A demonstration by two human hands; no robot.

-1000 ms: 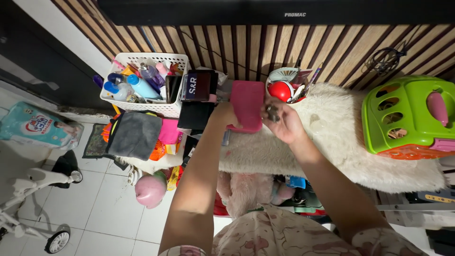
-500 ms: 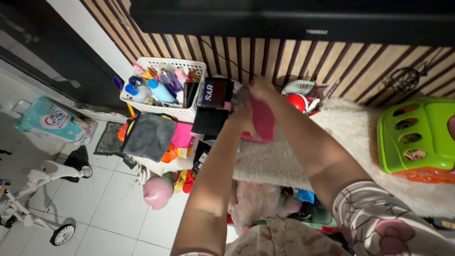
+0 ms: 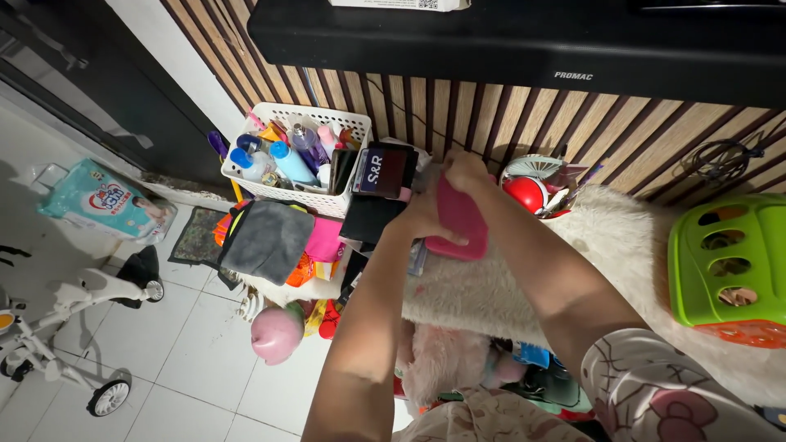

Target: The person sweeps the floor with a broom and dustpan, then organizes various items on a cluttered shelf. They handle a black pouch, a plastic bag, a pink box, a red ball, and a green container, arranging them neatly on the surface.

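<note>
Since half a second ago your hands have barely shifted on the pink rectangular pouch (image 3: 460,219), though your view has swung a little to the right and the pouch now sits lower against the white fluffy fur throw (image 3: 606,237). Your left hand (image 3: 422,214) is wrapped around the pouch's left side, thumb across its face, fingers closed on it. Your right hand (image 3: 465,170) is folded over its top edge; how tightly it grips you cannot tell from here. The pouch stands nearly upright, smooth and plain, just above the fur-covered surface near the slatted wooden wall (image 3: 639,131). To its left, the white perforated plastic basket (image 3: 286,192) holds blue-capped bottles, a clear spray bottle and tubes packed close. Beside that stands a dark box (image 3: 385,170). To the right of the pouch, a small round white tub (image 3: 547,195) holds a red ball, a folded fan and pens. Further right, the green plastic slotted toy basket (image 3: 729,250) rests on the fur. Open fur lies between the tub and the green basket; the surface's left edge is crowded with a grey folded cloth (image 3: 266,239).
</note>
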